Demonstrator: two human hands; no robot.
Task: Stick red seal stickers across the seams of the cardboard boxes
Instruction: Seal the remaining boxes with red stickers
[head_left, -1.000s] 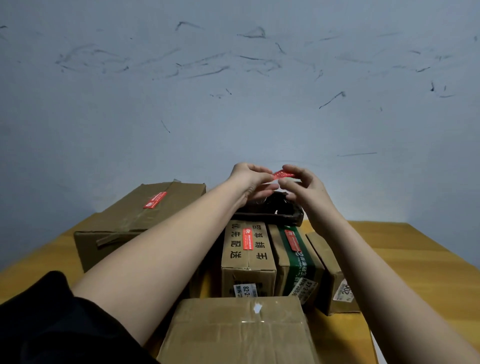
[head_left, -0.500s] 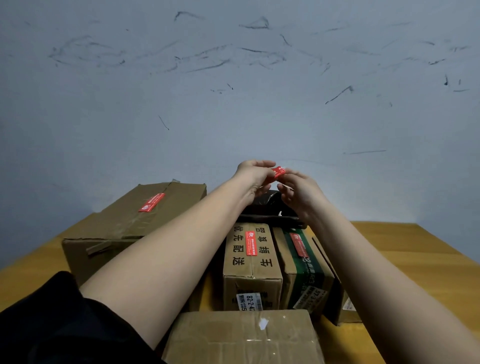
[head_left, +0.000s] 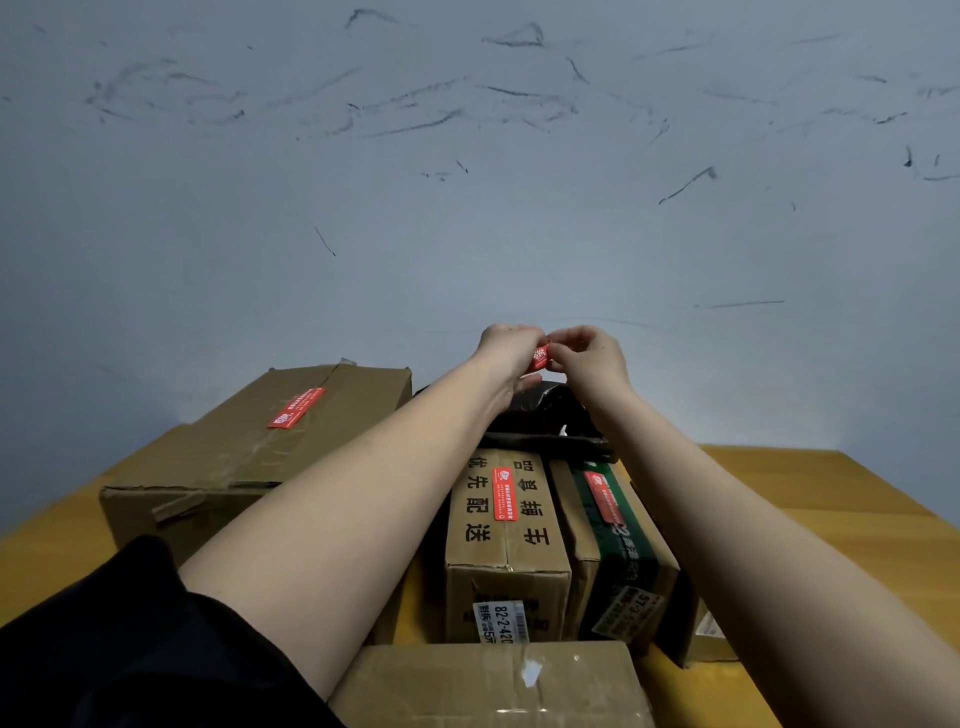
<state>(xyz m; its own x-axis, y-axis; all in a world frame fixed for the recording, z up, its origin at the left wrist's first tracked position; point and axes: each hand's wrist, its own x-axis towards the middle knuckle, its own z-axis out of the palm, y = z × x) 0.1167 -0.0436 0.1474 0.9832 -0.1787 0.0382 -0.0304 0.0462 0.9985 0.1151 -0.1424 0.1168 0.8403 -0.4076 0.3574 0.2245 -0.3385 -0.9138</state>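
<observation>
My left hand (head_left: 506, 349) and my right hand (head_left: 589, 356) meet at arm's length above the far boxes, both pinching a small red seal sticker (head_left: 540, 356). Below them lies a black bag (head_left: 550, 415). A large cardboard box (head_left: 218, 467) at the left carries a red sticker (head_left: 296, 408) on its taped seam. A printed box (head_left: 506, 545) in the middle has a red sticker (head_left: 505, 494), and so does the green-taped box (head_left: 623, 551) beside it (head_left: 603, 498). A plain box (head_left: 493, 686) sits nearest me.
The boxes stand on a yellow wooden table (head_left: 831, 519) against a scuffed grey wall (head_left: 467, 182). A small box (head_left: 701, 639) with a label peeks out under my right forearm. My black sleeve (head_left: 104, 649) fills the lower left.
My hands have drawn closer together around the sticker, which now shows less of itself between the fingers. The view has shifted slightly, so the boxes sit lower in frame.
</observation>
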